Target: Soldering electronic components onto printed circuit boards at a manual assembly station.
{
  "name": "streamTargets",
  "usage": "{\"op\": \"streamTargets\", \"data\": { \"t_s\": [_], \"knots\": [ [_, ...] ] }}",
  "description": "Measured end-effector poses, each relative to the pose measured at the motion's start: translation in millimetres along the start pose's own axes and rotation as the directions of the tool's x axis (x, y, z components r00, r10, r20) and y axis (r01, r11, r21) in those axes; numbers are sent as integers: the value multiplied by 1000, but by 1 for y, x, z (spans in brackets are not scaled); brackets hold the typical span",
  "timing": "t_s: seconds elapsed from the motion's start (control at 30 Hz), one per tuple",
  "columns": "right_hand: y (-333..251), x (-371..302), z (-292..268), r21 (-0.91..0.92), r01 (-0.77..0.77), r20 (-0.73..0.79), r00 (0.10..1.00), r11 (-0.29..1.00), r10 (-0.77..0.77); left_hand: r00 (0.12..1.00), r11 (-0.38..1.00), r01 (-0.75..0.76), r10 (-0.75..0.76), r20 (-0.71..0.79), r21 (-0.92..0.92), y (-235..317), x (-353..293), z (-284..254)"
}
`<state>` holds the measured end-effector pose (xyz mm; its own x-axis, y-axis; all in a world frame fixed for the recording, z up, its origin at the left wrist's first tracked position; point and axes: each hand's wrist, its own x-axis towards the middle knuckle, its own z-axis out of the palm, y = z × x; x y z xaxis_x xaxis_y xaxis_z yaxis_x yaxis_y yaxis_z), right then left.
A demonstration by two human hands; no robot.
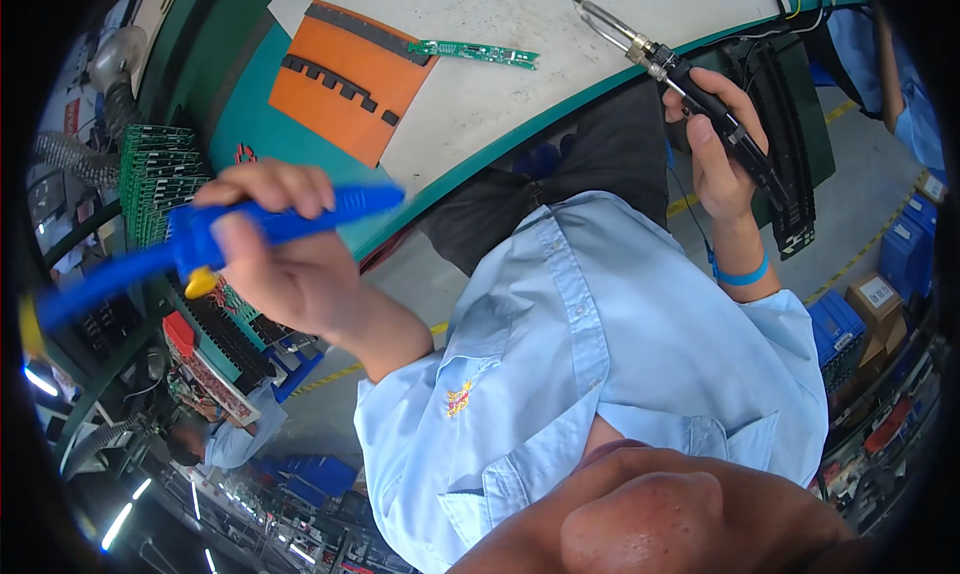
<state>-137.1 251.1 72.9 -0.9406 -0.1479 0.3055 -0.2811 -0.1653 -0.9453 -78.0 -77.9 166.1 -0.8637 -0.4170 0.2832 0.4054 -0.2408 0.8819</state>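
In my left hand point(275, 229) is a blue desoldering pump point(350, 206) with a yellow button, held level off the table's left side and blurred at its outer end. My right hand point(722, 139) grips the black handle of a soldering iron point(690, 84). A thin metal tube runs along the iron, and its bare tip points up and left over the worktop. Between the two tools a narrow green circuit board point(480, 53) lies on the white table surface point(480, 114). Its left end rests on an orange pad point(345, 79) with black strips.
Upright green circuit boards point(155, 179) stand packed at the left. Beside the right forearm, with its blue wrist strap point(742, 274), is a long black rack point(790, 144). Blue bins point(835, 329) and cardboard boxes point(878, 304) sit at far right. Another person point(240, 434) works at lower left.
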Motion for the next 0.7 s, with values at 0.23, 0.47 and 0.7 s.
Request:
{"op": "streamTargets", "data": {
  "t_s": [0.23, 0.47, 0.7],
  "knots": [
    [-2, 10, 16, 180, -1, 76, 997, 984, -13, 823, 350, 85, -552, 133, 933, 22, -53, -2],
    [-32, 12, 53, 44, -28, 575, 818, 999, -3, 857, 104, -430, -264, 442, 897, 6, -52, 22],
    [-47, 21, 77, 200, -70, 228, 973, 977, 23, 643, -16, -471, 678, 356, 882, -21, -40, 33]
  ]
}}
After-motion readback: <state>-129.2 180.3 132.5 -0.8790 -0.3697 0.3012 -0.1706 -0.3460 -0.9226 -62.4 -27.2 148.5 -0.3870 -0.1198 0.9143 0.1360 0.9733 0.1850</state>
